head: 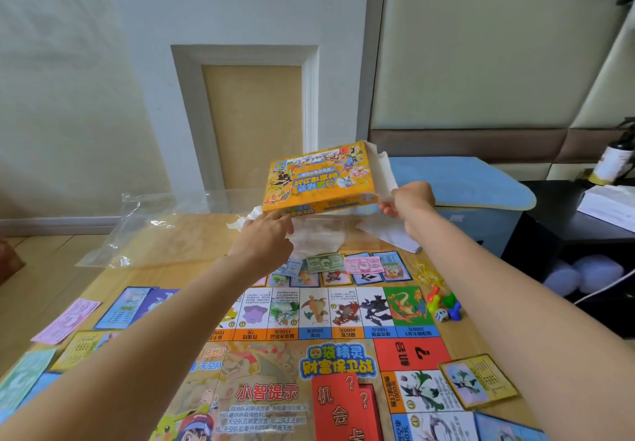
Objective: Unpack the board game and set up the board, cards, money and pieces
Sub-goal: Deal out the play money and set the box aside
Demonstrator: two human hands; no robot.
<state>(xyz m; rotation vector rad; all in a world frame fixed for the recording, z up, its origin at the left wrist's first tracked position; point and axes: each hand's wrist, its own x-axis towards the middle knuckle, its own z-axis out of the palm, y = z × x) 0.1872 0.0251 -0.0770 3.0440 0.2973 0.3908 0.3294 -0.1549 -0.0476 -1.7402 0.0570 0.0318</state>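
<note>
The orange game box (318, 179) hangs tilted above the far end of the wooden table (192, 244). My left hand (266, 234) holds its near left corner from below. My right hand (409, 202) pinches its near right corner. White paper (316, 238) shows under and behind the box. The game board (309, 365) lies unfolded in front of me, with red card stacks (347, 406) on it. Paper money (343, 263) and cards (391, 269) lie along the board's far edge. Coloured pawns (443, 301) and a die (441, 315) sit at the board's right corner.
A clear plastic wrapper (154, 231) lies on the table's far left. More cards and notes (68, 320) line the left side, and a yellow card (477, 380) lies on the right. A blue-topped stool (457, 183) and a dark side table (584, 220) with a bottle (615, 159) stand at right.
</note>
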